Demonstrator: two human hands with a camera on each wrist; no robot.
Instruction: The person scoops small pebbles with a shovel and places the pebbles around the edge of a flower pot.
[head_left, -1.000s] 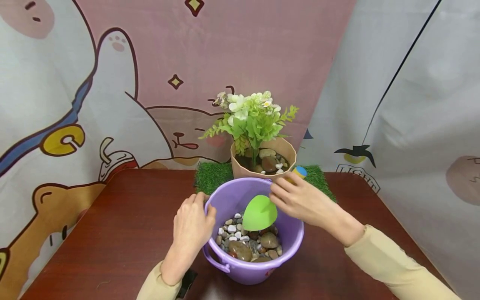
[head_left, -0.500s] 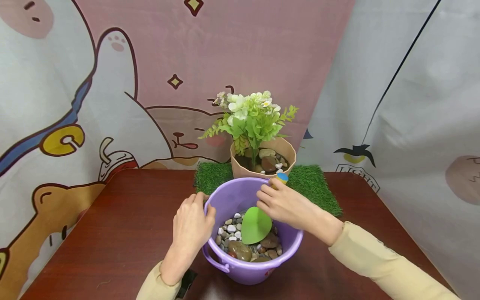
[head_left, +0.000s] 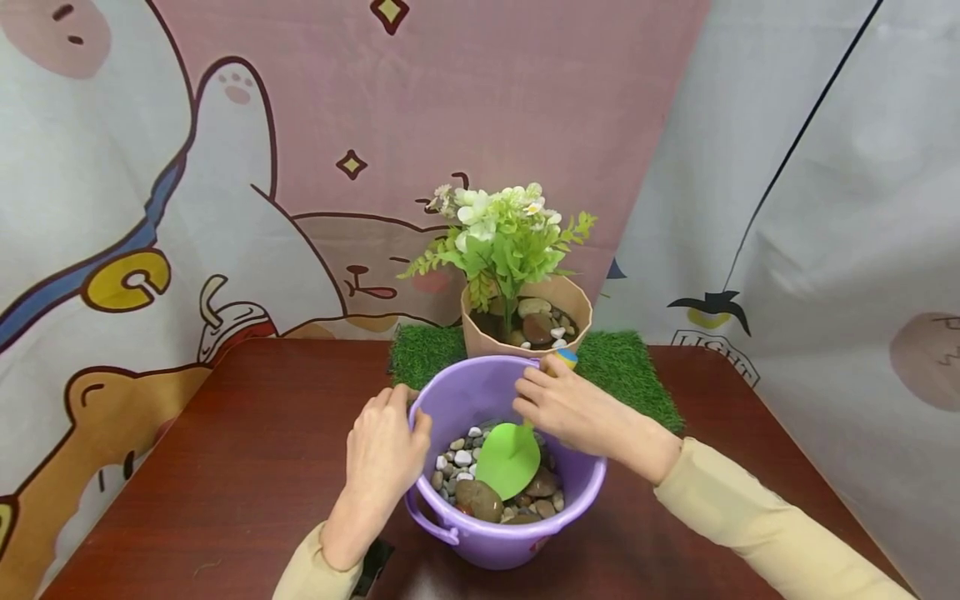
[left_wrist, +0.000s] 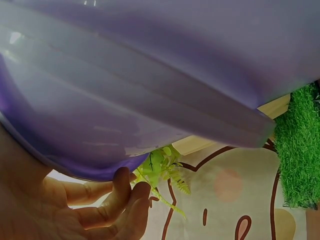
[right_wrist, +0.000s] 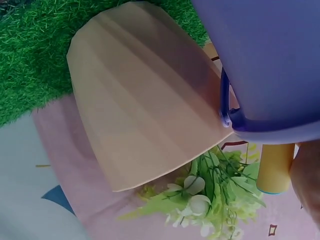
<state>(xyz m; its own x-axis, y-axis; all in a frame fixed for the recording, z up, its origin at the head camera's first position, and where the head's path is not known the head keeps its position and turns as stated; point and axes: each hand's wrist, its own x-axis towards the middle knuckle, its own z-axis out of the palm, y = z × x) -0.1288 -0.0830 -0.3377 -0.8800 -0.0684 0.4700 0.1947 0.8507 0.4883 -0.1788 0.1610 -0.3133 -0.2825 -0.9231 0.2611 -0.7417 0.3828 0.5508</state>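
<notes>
A purple bucket point(head_left: 465, 398) stands on the table, holding pebbles and larger stones point(head_left: 459, 460). My left hand point(head_left: 384, 450) grips its left rim, fingers curled over the edge, as the left wrist view also shows at the bucket's wall point(left_wrist: 125, 95). In my right hand point(head_left: 585, 410) is a small toy shovel point(head_left: 506, 467) with a green blade. Its yellow handle point(right_wrist: 275, 167) has a blue end and sticks up past the fingers. The blade lies low inside the bucket, over the stones; whether its tip is dug in is hard to tell.
Behind the bucket, a beige pot point(head_left: 487, 335) with artificial white flowers point(head_left: 510, 229) and stones sits on a green grass mat point(head_left: 626, 375). The brown table point(head_left: 285, 433) reaches back to a printed cloth. A dark object point(head_left: 373, 567) lies by the left wrist.
My right hand has moved left and down with the shovel, bringing the blade lower onto the stones and tilting it left. My left hand has stayed on the rim.
</notes>
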